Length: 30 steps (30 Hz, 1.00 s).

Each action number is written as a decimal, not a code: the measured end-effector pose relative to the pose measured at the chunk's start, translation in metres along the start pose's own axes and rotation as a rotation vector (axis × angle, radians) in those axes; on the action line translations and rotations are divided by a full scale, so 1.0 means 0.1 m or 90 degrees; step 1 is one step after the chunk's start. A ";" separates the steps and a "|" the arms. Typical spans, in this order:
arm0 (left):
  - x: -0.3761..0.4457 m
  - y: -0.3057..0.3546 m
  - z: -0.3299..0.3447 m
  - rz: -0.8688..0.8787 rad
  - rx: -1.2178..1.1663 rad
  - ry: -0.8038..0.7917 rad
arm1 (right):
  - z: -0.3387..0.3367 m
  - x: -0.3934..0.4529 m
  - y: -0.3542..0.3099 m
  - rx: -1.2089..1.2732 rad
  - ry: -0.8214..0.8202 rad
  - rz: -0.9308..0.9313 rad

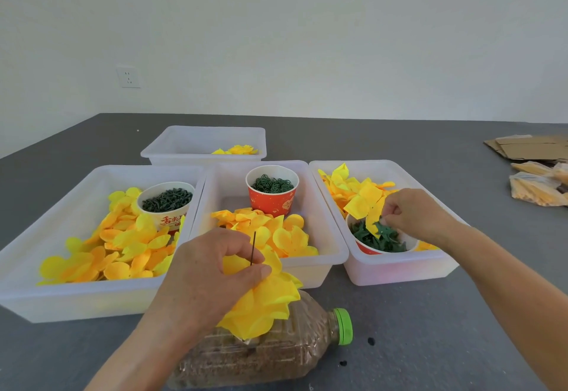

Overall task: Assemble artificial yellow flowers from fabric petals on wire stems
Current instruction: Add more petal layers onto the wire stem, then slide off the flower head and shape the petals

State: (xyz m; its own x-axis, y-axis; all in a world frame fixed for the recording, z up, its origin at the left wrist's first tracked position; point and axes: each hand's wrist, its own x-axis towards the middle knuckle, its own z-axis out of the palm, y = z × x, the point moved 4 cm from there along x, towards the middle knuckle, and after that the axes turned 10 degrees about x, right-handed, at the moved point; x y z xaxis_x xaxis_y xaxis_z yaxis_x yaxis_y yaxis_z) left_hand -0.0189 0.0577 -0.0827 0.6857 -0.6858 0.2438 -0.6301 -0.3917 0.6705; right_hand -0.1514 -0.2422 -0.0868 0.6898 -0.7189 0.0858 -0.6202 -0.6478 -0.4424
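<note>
Holding four bins (325, 260), three cups (272, 195).

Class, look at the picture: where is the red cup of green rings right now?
The red cup stands upright at the back of the middle tray, behind a pile of yellow petals, between the left and right trays.

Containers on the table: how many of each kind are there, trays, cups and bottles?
White plastic trays: 4 (left, middle, right, back)
Paper cups: 3 (left, middle, right)
Plastic bottles: 1, lying on its side
Total: 8
</note>
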 end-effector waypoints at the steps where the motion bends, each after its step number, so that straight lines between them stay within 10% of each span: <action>1: 0.00 0.00 0.00 0.000 -0.002 0.000 | -0.04 -0.01 0.00 -0.002 0.011 -0.005; 30: 0.01 -0.01 -0.03 0.013 -0.021 -0.008 | -0.09 -0.13 0.00 0.344 0.283 0.027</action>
State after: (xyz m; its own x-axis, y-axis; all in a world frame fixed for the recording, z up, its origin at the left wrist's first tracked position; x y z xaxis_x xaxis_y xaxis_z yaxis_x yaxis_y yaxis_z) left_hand -0.0170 0.0589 -0.0812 0.6686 -0.7006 0.2491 -0.6313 -0.3577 0.6882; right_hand -0.1640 -0.2352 -0.0804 0.3795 -0.8505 0.3642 -0.2917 -0.4836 -0.8253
